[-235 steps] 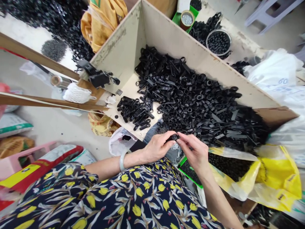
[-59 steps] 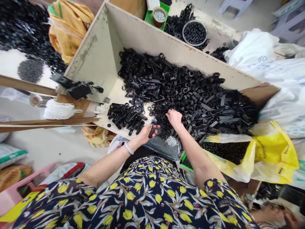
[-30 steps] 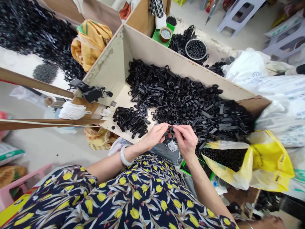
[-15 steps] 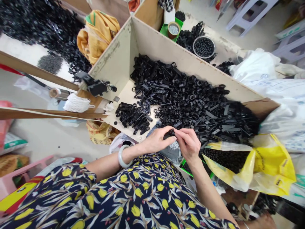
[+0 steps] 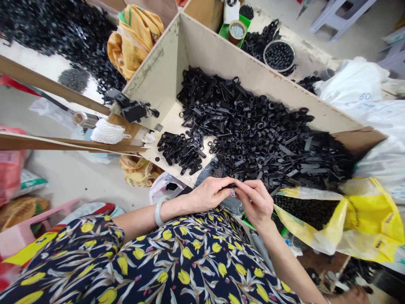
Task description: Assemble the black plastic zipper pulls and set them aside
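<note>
My left hand (image 5: 212, 195), with a pale bangle (image 5: 159, 211) at its wrist, is closed on a small black part (image 5: 230, 185). Against it, the fingertips of my right hand (image 5: 257, 200) pinch at the same part, which is mostly hidden between the fingers. Both hands meet at the front edge of a wooden bin (image 5: 268, 86). Beyond them lies a large heap of black plastic parts (image 5: 249, 126), with rings and flat strips among them. A smaller pile of black parts (image 5: 182, 153) lies to the left on the bin floor.
Yellow plastic bag (image 5: 370, 215) at right, by white sacks (image 5: 354, 82). Behind the bin stand a metal bowl of black pieces (image 5: 279, 57) and a small cup (image 5: 237, 31). An orange bag (image 5: 136, 40) hangs over the left wall, near a black clamp-like device (image 5: 134, 110).
The view has shifted slightly, so the bin appears a little higher and further right. My hands have drawn closer together, and the black part is now more covered by my fingers.
</note>
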### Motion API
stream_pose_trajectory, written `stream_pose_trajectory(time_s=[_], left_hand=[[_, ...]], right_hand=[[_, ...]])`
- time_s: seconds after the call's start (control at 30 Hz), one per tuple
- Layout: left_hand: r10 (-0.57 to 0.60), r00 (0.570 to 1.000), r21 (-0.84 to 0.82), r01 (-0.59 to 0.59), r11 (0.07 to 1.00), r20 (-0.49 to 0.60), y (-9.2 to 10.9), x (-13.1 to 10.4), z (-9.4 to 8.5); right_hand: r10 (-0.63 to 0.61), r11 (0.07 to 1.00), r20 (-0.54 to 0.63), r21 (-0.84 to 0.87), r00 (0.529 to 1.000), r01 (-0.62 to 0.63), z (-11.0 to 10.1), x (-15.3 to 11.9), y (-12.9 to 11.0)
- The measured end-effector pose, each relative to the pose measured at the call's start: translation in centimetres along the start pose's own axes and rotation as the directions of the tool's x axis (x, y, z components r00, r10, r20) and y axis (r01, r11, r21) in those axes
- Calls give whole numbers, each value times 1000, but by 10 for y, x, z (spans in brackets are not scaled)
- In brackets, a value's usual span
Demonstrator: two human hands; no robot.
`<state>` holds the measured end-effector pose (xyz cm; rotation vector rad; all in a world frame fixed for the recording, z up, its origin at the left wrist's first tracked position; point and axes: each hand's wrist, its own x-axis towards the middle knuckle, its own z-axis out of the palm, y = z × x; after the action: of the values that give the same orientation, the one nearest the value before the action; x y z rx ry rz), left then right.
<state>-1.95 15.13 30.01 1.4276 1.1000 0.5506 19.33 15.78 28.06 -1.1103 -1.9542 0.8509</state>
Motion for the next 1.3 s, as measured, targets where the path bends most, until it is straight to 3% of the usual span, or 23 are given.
stream_pose_trajectory(time_s=[0.1, 0.17, 0.27, 0.33, 0.43, 0.53, 0.63, 0.73, 0.83, 0.97, 1.07, 1.17, 1.3], left_hand=[[-68, 997, -37, 66, 997, -40, -4, -2, 7], [-91, 993, -80, 84, 993, -81, -20, -4, 13], [-127, 980, -32, 124, 992, -152, -67, -12, 16], [-193, 951, 137, 230, 963, -242, -109, -20, 9], [-272, 866, 332, 425, 842, -419, -166, -35, -10], [-265, 829, 380, 479, 792, -493, -198, -46, -24], [-203, 793, 435, 506, 745, -574, -204, -44, -26], [-112, 800, 481, 459, 747, -589, -195, -14, -25], [-60, 867, 492, 336, 803, -494, -183, 48, -29], [-10, 905, 520, 253, 816, -425, -173, 139, -36], [6, 932, 541, 205, 816, -362, -175, 182, -42], [13, 945, 541, 176, 822, -326, -178, 198, -46], [21, 916, 507, 202, 838, -400, -176, 189, -53]], right_hand=[[102, 989, 20, 103, 995, -103, 13, -5, 13], [170, 966, 89, 182, 981, -184, 33, -12, 26], [251, 934, 216, 204, 944, -295, 70, -26, 50], [279, 933, 331, 128, 901, -336, 88, -33, 69], [319, 944, 431, -64, 844, -324, 98, -35, 98], [366, 930, 398, -174, 841, -323, 97, -20, 125], [408, 909, 333, -237, 850, -343, 100, 9, 149], [454, 876, 248, -300, 856, -378, 106, 42, 169], [510, 820, 116, -365, 853, -441, 109, 68, 186], [542, 753, -52, -415, 839, -512, 103, 88, 199], [518, 749, -125, -412, 846, -519, 93, 99, 203], [475, 774, -183, -378, 861, -508, 81, 110, 205], [400, 833, -229, -313, 887, -456, 66, 134, 199]])
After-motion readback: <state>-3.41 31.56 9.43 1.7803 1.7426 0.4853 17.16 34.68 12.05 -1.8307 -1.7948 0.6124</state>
